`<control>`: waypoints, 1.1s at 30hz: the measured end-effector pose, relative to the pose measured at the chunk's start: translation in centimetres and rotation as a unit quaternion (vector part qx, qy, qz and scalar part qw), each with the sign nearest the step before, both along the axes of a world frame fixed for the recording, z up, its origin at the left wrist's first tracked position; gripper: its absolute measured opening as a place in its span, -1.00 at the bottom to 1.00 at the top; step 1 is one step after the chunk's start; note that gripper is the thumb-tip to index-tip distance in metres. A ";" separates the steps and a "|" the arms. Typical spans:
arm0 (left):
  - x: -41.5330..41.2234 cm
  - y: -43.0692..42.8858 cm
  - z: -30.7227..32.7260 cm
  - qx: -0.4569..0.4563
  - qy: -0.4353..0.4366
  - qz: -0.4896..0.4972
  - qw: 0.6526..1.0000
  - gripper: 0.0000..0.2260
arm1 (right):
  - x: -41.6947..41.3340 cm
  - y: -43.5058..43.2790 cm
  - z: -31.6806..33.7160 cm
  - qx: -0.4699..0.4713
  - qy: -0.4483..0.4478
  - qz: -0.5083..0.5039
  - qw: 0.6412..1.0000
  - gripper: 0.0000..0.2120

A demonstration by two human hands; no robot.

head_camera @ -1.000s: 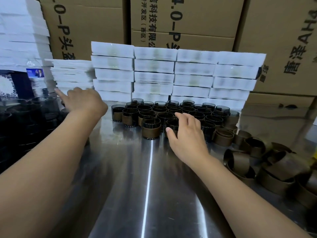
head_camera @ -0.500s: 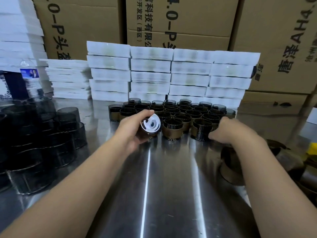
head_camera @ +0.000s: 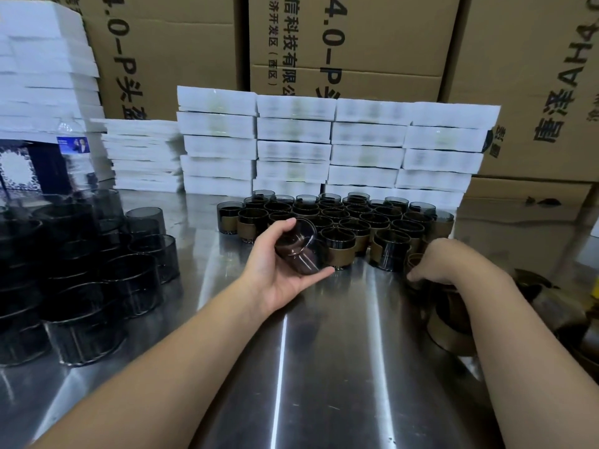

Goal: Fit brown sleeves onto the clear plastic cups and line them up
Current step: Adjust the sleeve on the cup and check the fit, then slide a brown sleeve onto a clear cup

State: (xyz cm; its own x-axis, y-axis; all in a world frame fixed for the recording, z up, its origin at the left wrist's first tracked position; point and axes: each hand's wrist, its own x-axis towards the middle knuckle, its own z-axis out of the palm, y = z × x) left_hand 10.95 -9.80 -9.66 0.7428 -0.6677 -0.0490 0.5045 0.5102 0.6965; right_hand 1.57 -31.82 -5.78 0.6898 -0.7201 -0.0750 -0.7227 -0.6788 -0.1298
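Observation:
My left hand holds a bare dark-tinted clear cup on its side, palm up, just in front of the lined-up rows. Those rows of sleeved cups stand at the table's middle back, each wearing a brown band. My right hand is curled at the right end of the rows, its fingers round a brown sleeve. More loose brown sleeves lie heaped at the right, partly hidden behind my right forearm. Bare cups are stacked at the left.
The steel table stretches toward me. Stacks of white flat boxes stand behind the cups, with big cardboard cartons at the back. A dark printed box and a bottle sit at the far left.
My left hand went to the bare cups at the left and came back to the middle holding one, which it has tilted. My right hand left the rows and took a sleeve at the right.

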 end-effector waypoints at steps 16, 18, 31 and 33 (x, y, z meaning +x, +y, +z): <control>-0.5 0.3 0.0 0.021 -0.012 -0.020 1.000 -0.71 | -1.0 1.9 2.6 0.118 -0.250 0.048 0.960 -0.71; -0.6 0.2 0.1 0.048 -0.027 -0.040 0.998 -0.71 | -0.6 2.6 2.3 0.163 -0.338 0.072 0.924 -0.67; -0.3 0.2 -0.5 0.144 -0.127 -0.039 0.981 -0.77 | 1.9 9.2 -0.8 0.438 -0.577 0.077 0.685 -0.81; -0.1 0.1 -0.6 0.146 -0.147 0.017 0.978 -0.78 | 2.1 10.2 -1.6 0.398 -0.577 0.103 0.706 -0.80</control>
